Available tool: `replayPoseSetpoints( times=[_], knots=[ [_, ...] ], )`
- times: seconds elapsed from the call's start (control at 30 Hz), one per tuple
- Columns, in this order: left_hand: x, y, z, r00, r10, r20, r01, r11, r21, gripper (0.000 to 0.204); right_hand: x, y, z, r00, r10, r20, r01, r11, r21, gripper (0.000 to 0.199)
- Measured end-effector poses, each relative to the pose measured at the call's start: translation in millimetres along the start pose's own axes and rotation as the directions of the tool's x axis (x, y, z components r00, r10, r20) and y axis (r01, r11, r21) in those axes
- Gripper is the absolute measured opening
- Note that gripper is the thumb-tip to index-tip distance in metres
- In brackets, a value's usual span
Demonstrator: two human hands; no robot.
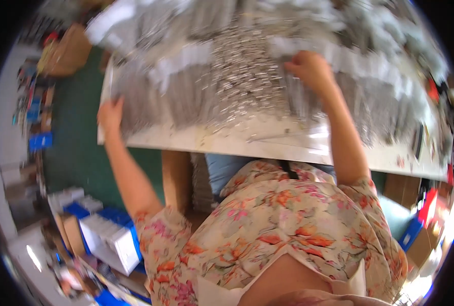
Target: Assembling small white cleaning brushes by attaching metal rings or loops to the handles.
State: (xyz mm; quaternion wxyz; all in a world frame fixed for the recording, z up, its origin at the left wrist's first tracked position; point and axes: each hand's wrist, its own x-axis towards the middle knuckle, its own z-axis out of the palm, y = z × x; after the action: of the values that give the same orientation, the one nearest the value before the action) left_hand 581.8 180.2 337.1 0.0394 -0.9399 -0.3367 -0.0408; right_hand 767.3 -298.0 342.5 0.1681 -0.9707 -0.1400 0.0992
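A white table point(211, 146) is covered with bundles of thin grey strands with white upper ends. At its left edge, my left hand point(110, 116) rests beside the leftmost grey bundle point(138, 102), thumb and fingers apart. In the middle lies a heap of small shiny metal pieces point(247, 76). Just right of that heap, my right hand point(311, 70) is closed, its fingers curled above another grey bundle point(301, 99). Whatever those fingers may hold is too blurred to make out.
More grey bundles point(390, 102) stretch along the right side, with cloudy translucent material point(380, 25) behind them. A thin rod point(275, 136) lies near the front edge. Left of the table is green floor point(79, 127), with a brown sack point(66, 51) and blue and white boxes point(110, 239).
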Motion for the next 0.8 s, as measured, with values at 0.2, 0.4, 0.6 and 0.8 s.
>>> replayPoseSetpoints(
  times=[0.2,0.4,0.6,0.8],
  knots=[
    [6,-61,42,0.992,0.109,-0.067,-0.119,0.98,-0.16,0.034,12,6,14,0.996,0.007,-0.087,-0.002,0.998,0.057,0.021],
    [-9,-16,10,0.986,0.122,-0.113,-0.145,0.965,-0.22,0.026,-8,30,-2,0.998,-0.06,-0.02,0.063,0.891,0.45,0.015],
    [-10,29,0,0.894,0.02,-0.448,-0.225,0.884,-0.409,0.02,-32,31,-17,0.961,-0.13,-0.243,0.221,0.889,0.4,0.015],
    [-23,49,-44,0.601,-0.144,-0.786,-0.513,0.685,-0.517,0.027,-76,99,-81,0.723,0.189,-0.664,0.165,0.886,0.433,0.018]
  ],
)
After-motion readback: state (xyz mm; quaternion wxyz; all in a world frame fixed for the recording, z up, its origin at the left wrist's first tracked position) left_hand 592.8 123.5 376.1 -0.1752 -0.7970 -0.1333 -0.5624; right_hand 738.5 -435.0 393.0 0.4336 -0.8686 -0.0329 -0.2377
